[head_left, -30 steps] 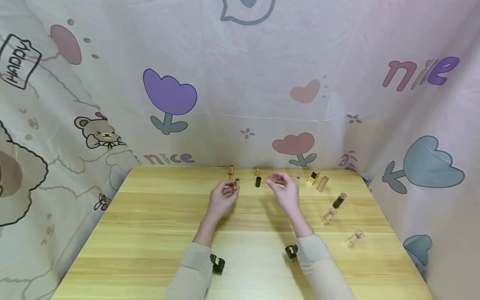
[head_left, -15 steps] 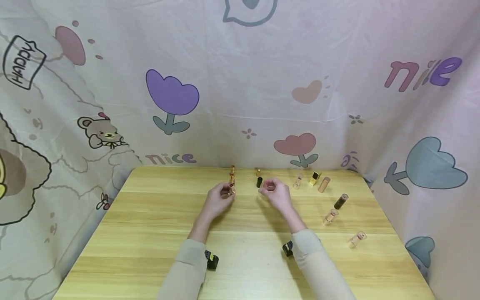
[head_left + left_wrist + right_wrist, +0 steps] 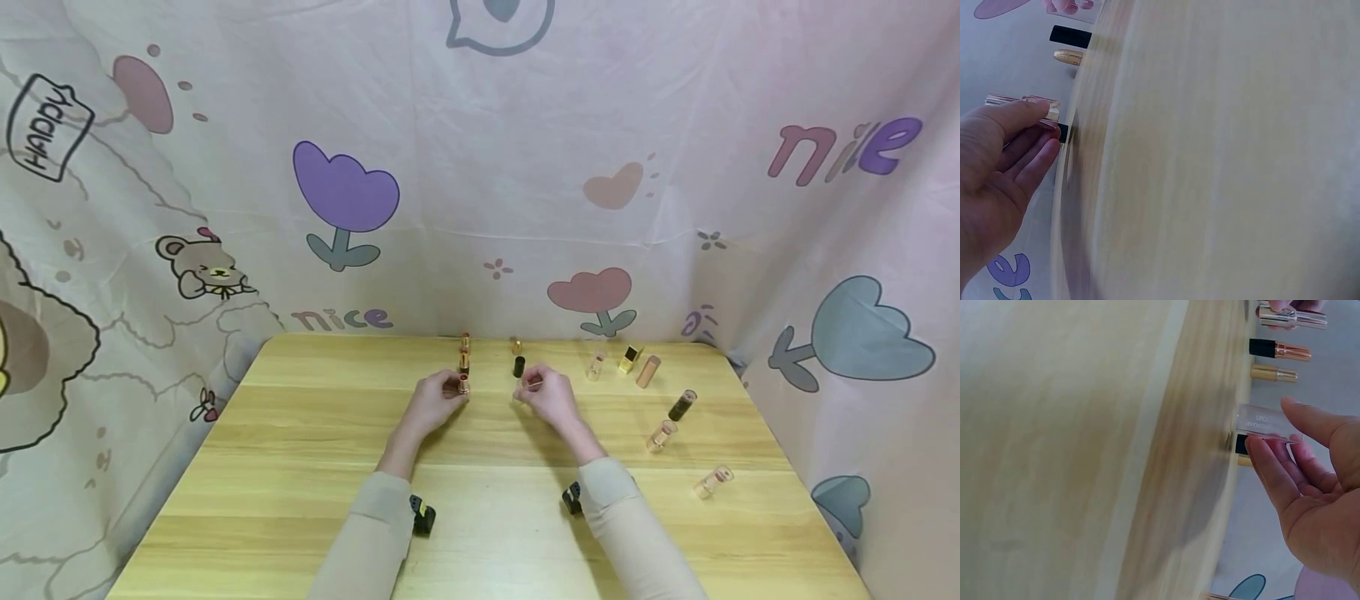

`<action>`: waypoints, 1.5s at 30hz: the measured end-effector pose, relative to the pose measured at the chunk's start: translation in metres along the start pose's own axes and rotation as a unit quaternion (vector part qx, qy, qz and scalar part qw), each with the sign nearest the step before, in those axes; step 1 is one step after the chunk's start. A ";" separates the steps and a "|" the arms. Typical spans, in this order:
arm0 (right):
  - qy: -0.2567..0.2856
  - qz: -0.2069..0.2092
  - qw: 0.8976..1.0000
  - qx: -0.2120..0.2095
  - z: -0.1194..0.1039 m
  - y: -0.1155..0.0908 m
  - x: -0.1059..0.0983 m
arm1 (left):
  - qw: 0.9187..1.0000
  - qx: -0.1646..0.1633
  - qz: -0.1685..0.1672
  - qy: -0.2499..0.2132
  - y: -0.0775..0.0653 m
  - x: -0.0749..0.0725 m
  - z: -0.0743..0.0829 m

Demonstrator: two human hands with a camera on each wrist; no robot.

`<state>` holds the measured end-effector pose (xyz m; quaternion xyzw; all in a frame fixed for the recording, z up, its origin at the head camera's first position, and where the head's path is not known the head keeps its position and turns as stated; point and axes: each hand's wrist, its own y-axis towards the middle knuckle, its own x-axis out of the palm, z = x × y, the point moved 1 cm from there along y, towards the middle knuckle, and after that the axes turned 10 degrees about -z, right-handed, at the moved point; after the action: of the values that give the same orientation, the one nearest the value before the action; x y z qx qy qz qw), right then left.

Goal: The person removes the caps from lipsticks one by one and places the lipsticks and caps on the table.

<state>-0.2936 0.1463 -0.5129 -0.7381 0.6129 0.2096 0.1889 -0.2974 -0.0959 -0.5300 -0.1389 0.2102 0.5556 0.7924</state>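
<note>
My left hand (image 3: 438, 397) pinches a rose-gold uncapped lipstick (image 3: 1044, 107) between thumb and fingers, upright close over the table. Beyond it, two more uncapped lipsticks stand in a row: one with a black base (image 3: 1263, 349) and one gold (image 3: 1272, 374). With thumb and fingertips, my right hand (image 3: 551, 398) holds a clear lipstick cap (image 3: 1263, 419) down at the table. Behind that cap stand a black cap (image 3: 519, 366) and a gold cap (image 3: 517, 347), forming a second row.
Several capped lipsticks stand on the right: a clear one (image 3: 596, 366), a black-and-gold one (image 3: 630, 359), a tan one (image 3: 648, 372), a dark one (image 3: 682, 405) and two clear ones nearer the front. A printed curtain (image 3: 480, 167) hangs behind the wooden table (image 3: 300, 467).
My left hand has lowered the lipstick in front of the two uncapped ones. My right hand has moved left and toward me, bringing the clear cap down in front of the black cap.
</note>
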 end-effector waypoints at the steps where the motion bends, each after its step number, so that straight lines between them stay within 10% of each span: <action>1: 0.001 -0.002 1.000 0.003 0.000 0.000 0.001 | 1.000 -0.001 -0.001 0.004 0.000 0.000 0.000; 21: 0.006 -0.013 1.000 0.003 0.004 0.001 0.000 | 0.999 -0.043 -0.005 -0.010 0.010 0.001 -0.008; 31: 0.084 0.044 0.995 -0.032 0.004 -0.010 -0.016 | 0.998 -0.061 -0.003 -0.026 0.011 0.001 -0.012; 45: 0.184 0.304 0.929 -0.100 0.019 -0.014 -0.049 | 0.998 -0.060 -0.006 -0.026 0.013 0.002 -0.012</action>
<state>-0.2891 0.1992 -0.5019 -0.5567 0.8080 0.1778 -0.0751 -0.3107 -0.0948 -0.5411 -0.1730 0.1554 0.5658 0.7911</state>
